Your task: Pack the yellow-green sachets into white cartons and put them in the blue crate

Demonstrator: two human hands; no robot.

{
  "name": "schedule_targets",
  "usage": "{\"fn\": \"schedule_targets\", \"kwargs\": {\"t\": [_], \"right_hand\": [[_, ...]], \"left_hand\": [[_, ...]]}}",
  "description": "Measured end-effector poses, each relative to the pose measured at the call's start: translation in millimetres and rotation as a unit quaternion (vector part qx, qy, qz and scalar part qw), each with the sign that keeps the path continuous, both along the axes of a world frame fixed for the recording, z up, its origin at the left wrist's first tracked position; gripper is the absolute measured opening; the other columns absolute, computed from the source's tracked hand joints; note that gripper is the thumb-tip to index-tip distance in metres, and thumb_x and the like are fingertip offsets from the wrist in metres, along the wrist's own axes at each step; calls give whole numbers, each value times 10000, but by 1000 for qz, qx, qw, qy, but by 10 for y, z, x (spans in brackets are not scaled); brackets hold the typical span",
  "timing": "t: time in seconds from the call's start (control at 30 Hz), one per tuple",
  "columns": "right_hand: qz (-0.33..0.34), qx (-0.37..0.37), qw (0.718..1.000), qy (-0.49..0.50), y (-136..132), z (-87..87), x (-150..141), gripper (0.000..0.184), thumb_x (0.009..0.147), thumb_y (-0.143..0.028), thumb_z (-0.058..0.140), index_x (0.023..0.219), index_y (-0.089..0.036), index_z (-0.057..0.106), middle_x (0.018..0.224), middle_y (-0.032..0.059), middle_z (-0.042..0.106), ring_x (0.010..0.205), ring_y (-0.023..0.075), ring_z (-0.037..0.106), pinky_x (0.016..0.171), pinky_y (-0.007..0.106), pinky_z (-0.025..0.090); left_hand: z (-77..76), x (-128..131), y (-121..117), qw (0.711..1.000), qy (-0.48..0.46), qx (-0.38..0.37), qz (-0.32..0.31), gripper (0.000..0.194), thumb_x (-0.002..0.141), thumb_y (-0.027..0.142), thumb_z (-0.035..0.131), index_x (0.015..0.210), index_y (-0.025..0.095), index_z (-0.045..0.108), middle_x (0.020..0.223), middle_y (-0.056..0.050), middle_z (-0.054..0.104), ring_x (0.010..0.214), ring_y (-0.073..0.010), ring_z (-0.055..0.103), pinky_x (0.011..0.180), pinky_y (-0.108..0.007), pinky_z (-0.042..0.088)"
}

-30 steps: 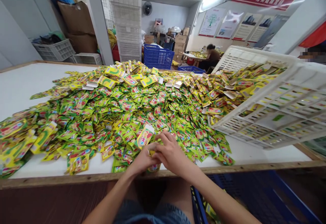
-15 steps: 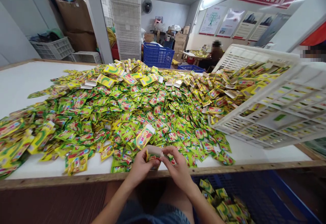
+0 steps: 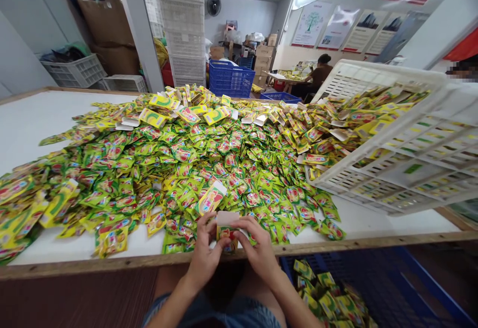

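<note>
Between both hands, just above the table's near edge, is a small printed carton (image 3: 226,232) with its white flap standing up. My left hand (image 3: 206,243) grips the carton's left side, thumb on the front. From the right, my right hand (image 3: 254,244) closes on it, thumb and fingers at its upper right part. Right behind the hands, a yellow carton (image 3: 212,197) with a white open end lies on a large heap of green candy sachets (image 3: 231,168). What is inside the held carton is hidden.
A tilted white plastic crate (image 3: 388,183) spills flat yellow cartons (image 3: 317,131) on the right. More yellow packs (image 3: 22,208) lie at the left. Below the table's wooden edge (image 3: 112,264), a blue crate (image 3: 407,288) holds filled cartons. A person (image 3: 319,76) sits at a farther table.
The held carton has turned more upright, its white flap now facing me. My right hand has shifted its fingers across the carton's top. The view has moved slightly.
</note>
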State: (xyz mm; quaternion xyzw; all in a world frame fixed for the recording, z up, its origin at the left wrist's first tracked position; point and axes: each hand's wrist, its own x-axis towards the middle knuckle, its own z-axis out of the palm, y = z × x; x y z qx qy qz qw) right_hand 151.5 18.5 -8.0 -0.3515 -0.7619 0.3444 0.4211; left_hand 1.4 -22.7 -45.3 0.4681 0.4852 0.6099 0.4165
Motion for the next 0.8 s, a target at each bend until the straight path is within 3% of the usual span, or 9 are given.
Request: {"fn": "schedule_targets", "kwargs": {"t": [0.13,0.23,0.33,0.43,0.5,0.6,0.8], "right_hand": [[0,-5,1000,10,-7,25,-28,202,895,-196,477,974,-226,660,981,65,627,957,184,591,827,308,471],[-12,-14,999,42,-7,-1,-56,166,879,-209,510,973,-220,646,942,61,641,914,181,608,799,300,486],[-45,-40,995,82,-9,-27,-84,305,864,-216,541,1169,-233,531,933,47,655,850,166,626,756,288,502],[-17,-18,998,63,-10,-18,-75,232,878,-193,518,1091,-246,593,961,45,654,894,166,622,795,300,494],[7,13,999,36,-15,-6,-49,163,866,-189,542,979,-241,647,986,50,651,954,178,606,838,316,481],[16,36,999,12,-38,-2,-17,175,832,-195,598,997,-234,641,1024,59,650,1009,190,589,878,335,467],[-27,36,999,-11,-84,57,-62,135,847,-227,576,965,-220,641,936,46,679,917,182,617,808,310,481]], "left_hand": [[15,-78,-1,994,106,13,-8,209,796,213,609,1004,217,590,972,-50,657,930,-211,620,837,-332,475],[83,-128,21,991,127,14,-28,62,819,214,581,856,199,627,836,-29,665,810,-189,628,753,-293,490],[121,-121,21,995,82,47,-13,160,841,198,555,991,215,607,1046,-65,653,1009,-215,604,882,-339,463],[131,-97,-3,997,38,63,10,337,861,173,524,1187,258,494,1122,-70,633,1064,-204,587,924,-369,451],[156,-105,-23,994,81,73,-7,269,864,166,520,1116,252,559,1098,-63,641,1057,-199,584,934,-364,441],[224,-145,-46,984,146,99,-37,181,842,174,560,995,231,636,1089,-66,638,1067,-210,568,935,-353,432],[294,-131,-37,992,117,49,-10,147,847,210,562,983,213,618,995,-52,659,972,-189,603,878,-314,463]]}}
